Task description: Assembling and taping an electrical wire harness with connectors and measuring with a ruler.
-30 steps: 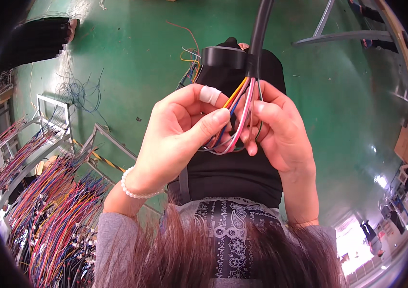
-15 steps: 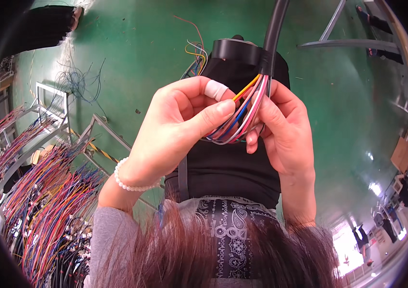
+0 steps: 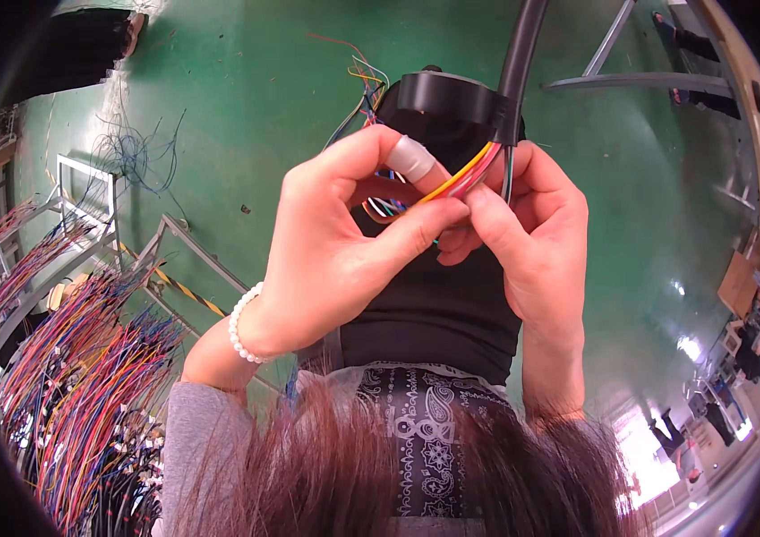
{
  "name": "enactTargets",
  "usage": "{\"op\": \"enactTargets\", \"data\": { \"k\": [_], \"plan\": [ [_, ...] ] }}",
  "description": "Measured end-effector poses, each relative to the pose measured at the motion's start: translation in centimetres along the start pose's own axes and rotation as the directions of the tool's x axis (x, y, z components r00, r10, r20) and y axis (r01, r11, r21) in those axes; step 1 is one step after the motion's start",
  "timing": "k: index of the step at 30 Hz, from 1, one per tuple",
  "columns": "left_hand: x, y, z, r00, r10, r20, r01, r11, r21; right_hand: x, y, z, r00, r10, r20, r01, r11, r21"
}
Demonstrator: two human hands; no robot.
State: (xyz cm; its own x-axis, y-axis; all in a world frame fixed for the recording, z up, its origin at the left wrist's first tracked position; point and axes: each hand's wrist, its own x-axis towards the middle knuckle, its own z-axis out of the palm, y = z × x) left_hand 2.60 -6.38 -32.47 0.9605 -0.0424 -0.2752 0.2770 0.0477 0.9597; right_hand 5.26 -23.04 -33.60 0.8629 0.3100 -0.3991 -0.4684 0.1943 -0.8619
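Coloured wires [image 3: 477,170]: two o'clock of person's left hand [image 3: 335,237], pinched by thumb and forefinger; ten o'clock of curled right hand [image 3: 543,237], whose grip I cannot tell.

Thick black plastic cable [image 3: 523,63] shows smooth, semi-gloss; thin yellow & pink plastic-coated wires [image 3: 480,165] gleam; round black tape roll [image 3: 447,100] smooth w/ soft sheen; black cloth garment [image 3: 434,309] matt, creased; green flr [image 3: 246,116] v. glossy.

**Brights Against Black**

My thin plastic-coated wires [image 3: 477,169] run yellow, red and green; their thick round cable [image 3: 520,64] is black. My round-beaded bracelet [image 3: 237,328] is pearly white, my cloth front panel [image 3: 438,416] white paisley on black.
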Motion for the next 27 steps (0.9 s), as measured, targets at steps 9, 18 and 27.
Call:
{"op": "enactTargets", "data": {
  "k": [9, 18, 27],
  "plan": [
    [0.1, -0.5, 0.4, 0.952, 0.297, -0.077, -0.248, 0.892, 0.378, -0.4, 0.0, -1.7, 0.994, -0.040, 0.106, 0.021, 0.983, 0.181],
    [0.1, -0.4, 0.1, 0.986, 0.118, -0.115, -0.117, 0.993, 0.016, -1.5, -0.4, -0.8, 0.997, 0.081, 0.002, -0.081, 0.996, -0.036],
    [1.9, 0.1, -1.6, 0.956, -0.236, 0.177, 0.275, 0.929, -0.247, -1.5, -0.1, -0.5, 0.998, 0.044, -0.036, -0.044, 0.999, -0.002]
  ]
}}
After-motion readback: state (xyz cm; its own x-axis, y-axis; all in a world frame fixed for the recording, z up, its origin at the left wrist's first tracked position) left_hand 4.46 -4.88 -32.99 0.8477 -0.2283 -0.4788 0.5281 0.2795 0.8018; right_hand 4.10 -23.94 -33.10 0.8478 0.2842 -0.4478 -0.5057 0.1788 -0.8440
